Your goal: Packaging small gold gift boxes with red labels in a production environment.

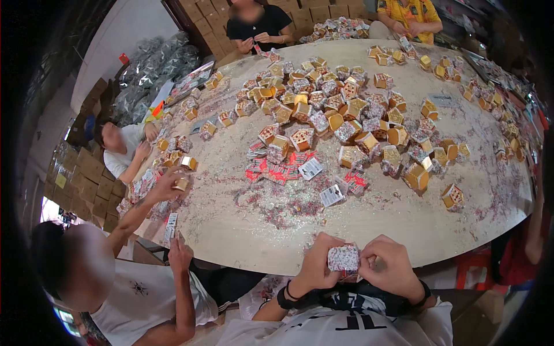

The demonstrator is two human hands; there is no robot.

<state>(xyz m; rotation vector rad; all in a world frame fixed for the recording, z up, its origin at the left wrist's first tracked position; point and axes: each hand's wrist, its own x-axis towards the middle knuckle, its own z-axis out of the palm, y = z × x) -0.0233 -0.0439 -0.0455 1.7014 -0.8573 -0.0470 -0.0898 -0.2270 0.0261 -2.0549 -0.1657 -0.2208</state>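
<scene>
Close to the table's near edge I hold a small house ornament with a white, speckled top. My left hand is closed around its left side. Thumb and fingers of my right hand are pinched at its right side; what lies between those fingertips is too small to tell. A white card tag lies on the table beyond my hands, near a heap of red and white cards. Several more house ornaments, gold-brown with speckled roofs, are heaped farther back.
Glitter and pink flecks cover much of the round wooden table. A lone house ornament sits at the right. Co-workers sit at the left and far side; one reaches a hand over the left edge. Cardboard boxes are stacked behind.
</scene>
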